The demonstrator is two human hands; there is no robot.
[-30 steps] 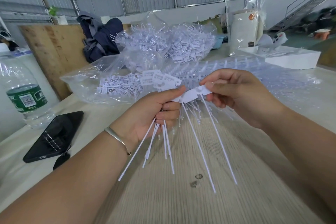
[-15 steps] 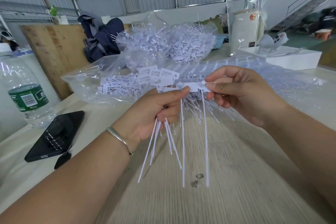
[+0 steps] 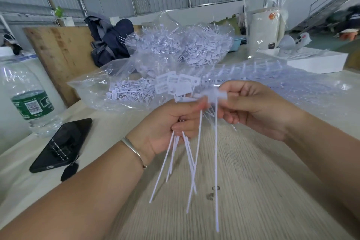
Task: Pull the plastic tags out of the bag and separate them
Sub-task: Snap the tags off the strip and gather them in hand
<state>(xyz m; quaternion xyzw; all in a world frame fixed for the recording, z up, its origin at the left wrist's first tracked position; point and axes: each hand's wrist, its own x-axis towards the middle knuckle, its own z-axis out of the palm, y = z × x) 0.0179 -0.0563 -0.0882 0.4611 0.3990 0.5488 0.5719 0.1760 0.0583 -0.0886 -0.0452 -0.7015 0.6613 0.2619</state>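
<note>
Fingertips (image 3: 224, 96) of the right hand (image 3: 259, 111) pinch the blurred flat head of a single white plastic tag (image 3: 215, 142), whose thin tail hangs straight down toward the bottom of the frame. Just left of it, the left hand (image 3: 171, 124) curls its fingers around a bundle of tags (image 3: 175, 154), thumb pressed over their heads at frame centre, the tails fanning down and leftward below the palm. A thin metal bangle (image 3: 134, 150) circles the left wrist.

Both hands are raised above a pale wood-grain table (image 3: 253, 200), where two small dark specks lie near the tips of the hanging tails. Behind the hands, across the middle of the frame, a clear plastic bag (image 3: 93, 85) lies on its side with more white tags (image 3: 132, 91) inside. Farther back, at upper centre, a heaped bag of loose tags (image 3: 187, 46) rises beside a dark backpack (image 3: 109, 43).

At lower left a black phone (image 3: 62, 144) lies flat on the table, with a green-labelled water bottle (image 3: 29, 101) standing just beyond it. A white tray (image 3: 319, 62) sits at upper right, near a tall white cylinder wrapped in clear film (image 3: 263, 29).
</note>
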